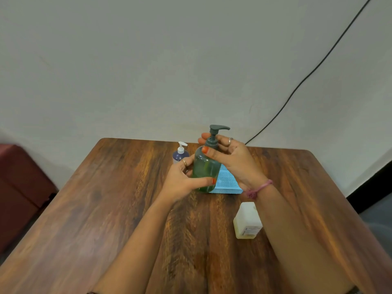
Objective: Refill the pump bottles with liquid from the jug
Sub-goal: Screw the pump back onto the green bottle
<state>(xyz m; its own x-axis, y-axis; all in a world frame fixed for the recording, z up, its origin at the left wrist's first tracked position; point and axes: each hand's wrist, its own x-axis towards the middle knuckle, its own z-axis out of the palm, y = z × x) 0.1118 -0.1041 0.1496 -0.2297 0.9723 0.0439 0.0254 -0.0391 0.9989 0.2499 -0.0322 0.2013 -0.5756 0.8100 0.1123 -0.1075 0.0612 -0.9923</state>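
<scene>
A green translucent pump bottle (205,168) with a dark grey pump head (215,132) is held above the middle of the wooden table (106,198). My left hand (182,181) grips its body from the left, thumb across the front. My right hand (229,158) wraps the collar of the pump just below the nozzle. A smaller dark blue pump bottle (180,154) with a white pump stands behind, to the left. The white plastic jug (247,220) stands on the table near my right forearm, which hides part of it.
A light blue perforated tray (228,181) lies under and behind the green bottle. A black cable (307,75) runs down the wall to the table's back edge. A dark red seat (19,187) stands left of the table.
</scene>
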